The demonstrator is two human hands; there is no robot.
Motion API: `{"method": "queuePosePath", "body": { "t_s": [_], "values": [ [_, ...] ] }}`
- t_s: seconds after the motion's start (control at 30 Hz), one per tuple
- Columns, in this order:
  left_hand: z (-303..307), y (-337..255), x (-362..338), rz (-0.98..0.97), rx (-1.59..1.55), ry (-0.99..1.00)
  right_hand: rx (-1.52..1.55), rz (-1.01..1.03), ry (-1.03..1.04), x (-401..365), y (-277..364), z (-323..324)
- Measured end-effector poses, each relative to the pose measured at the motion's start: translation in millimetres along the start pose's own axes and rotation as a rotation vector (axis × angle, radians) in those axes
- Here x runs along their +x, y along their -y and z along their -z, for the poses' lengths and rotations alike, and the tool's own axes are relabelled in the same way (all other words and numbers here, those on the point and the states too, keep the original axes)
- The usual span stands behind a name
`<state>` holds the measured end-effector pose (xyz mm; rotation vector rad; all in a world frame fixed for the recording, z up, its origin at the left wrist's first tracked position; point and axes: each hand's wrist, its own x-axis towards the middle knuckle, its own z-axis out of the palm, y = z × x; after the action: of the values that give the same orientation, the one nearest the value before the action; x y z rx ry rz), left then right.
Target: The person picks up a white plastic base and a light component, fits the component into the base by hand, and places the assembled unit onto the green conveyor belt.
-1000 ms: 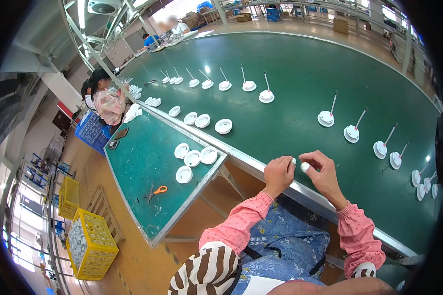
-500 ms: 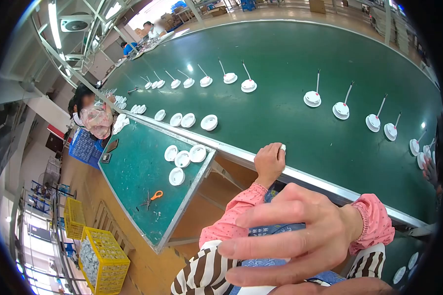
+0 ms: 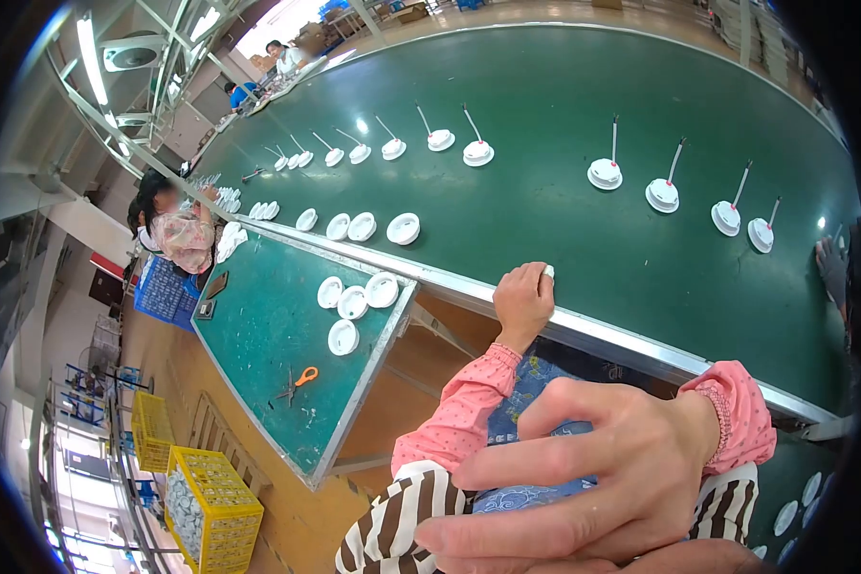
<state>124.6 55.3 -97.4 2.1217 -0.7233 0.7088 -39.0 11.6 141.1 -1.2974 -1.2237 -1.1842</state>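
At the near metal edge of the green table [image 3: 584,258], my left hand [image 3: 523,308] rests with its fingers curled together. Something white covers one of its fingertips. My right hand [image 3: 593,459] is close to the camera, above my lap, with its fingers spread and nothing in them. On the table beyond stand round white lamp-like parts with upright wires, such as one white part [image 3: 605,174] ahead and another white part [image 3: 662,194] to its right. White cups [image 3: 404,229] lie to the left of my left hand.
A side table [image 3: 268,306] at left bears several white cups [image 3: 342,337] and orange-handled scissors [image 3: 305,377]. A co-worker [image 3: 187,234] sits at the far left. Another person's dark-gloved hand [image 3: 832,270] is at the right edge. Yellow crates [image 3: 225,517] stand on the floor.
The white parts near the gloved hand at the far right have gone from view. My right hand has shifted slightly down and right. My left hand stays at the table edge.
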Motion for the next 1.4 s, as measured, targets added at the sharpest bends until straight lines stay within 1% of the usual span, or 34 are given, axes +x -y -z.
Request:
{"method": "queuePosePath", "body": {
  "t_s": [0.03, 0.07, 0.27, 0.33, 0.37, 0.43, 0.53, 0.63, 0.7, 0.77, 0.8, 0.87, 0.9, 0.97, 1.07, 1.17, 1.3, 1.4],
  "values": [
    [1.0, 0.2, -0.3, 0.012, 0.008, 0.015, 0.02, 0.018, -0.062, -5.6, -1.7, -5.3],
    [2.0, 0.1, -0.1, 0.022, 0.014, 0.032, 0.031, 0.027, -0.045, -7.8, -4.0, -2.5],
    [0.6, 2.4, -0.8, 0.006, 0.015, 0.031, 0.128, -0.184, -0.006, 1.3, 11.0, 5.0],
    [1.0, 2.3, -1.1, 0.004, 0.017, 0.031, 0.12, -0.188, 0.194, 10.2, 9.5, 19.5],
    [1.3, 1.7, -1.5, 0.008, 0.017, 0.028, 0.107, -0.17, 0.381, 22.6, 8.5, 41.9],
    [-0.3, 2.1, -1.6, 0.012, 0.021, 0.023, 0.058, -0.143, 0.514, 25.5, 3.3, 50.1],
    [-3.2, 6.1, -2.0, 0.008, 0.032, 0.011, 0.013, -0.132, 0.399, 7.3, -5.1, 38.7],
    [-2.4, 5.3, -3.5, 0.008, 0.025, 0.008, 0.077, -0.114, 0.355, 7.1, -4.4, 32.8],
    [-0.1, 4.0, -1.8, 0.01, 0.025, 0.014, 0.117, -0.037, 0.297, -2.5, -14.7, 21.0],
    [-0.1, 3.6, -1.1, 0.014, 0.027, 0.022, 0.141, -0.055, 0.316, 3.5, -15.4, 22.9],
    [0.6, 4.2, -1.6, 0.018, 0.032, 0.025, 0.148, -0.116, 0.362, 19.4, -12.0, 30.1],
    [0.2, 5.1, -2.9, 0.026, 0.034, 0.038, 0.155, -0.104, 0.288, 18.3, -15.0, 23.5],
    [-0.1, 5.7, -3.0, 0.03, 0.035, 0.042, 0.154, -0.03, 0.169, 3.1, -23.3, 6.1],
    [-0.5, 6.9, -3.5, 0.024, 0.035, 0.031, 0.144, 0.029, 0.084, -8.1, -20.9, -2.8],
    [-0.3, 7.4, -1.5, 0.018, 0.033, 0.025, 0.108, 0.011, 0.154, -5.2, -10.3, 4.0],
    [0.5, 6.7, -3.1, 0.019, 0.026, 0.033, 0.064, 0.056, 0.173, -9.9, -19.4, 3.4],
    [-1.4, 8.9, -4.1, 0.029, 0.041, 0.027, 0.08, 0.022, 0.173, -3.2, -18.8, 7.0],
    [-1.2, 8.8, -4.1, 0.027, 0.037, 0.018, 0.124, -0.014, 0.123, 0.8, -20.9, 2.6]
  ]
}}
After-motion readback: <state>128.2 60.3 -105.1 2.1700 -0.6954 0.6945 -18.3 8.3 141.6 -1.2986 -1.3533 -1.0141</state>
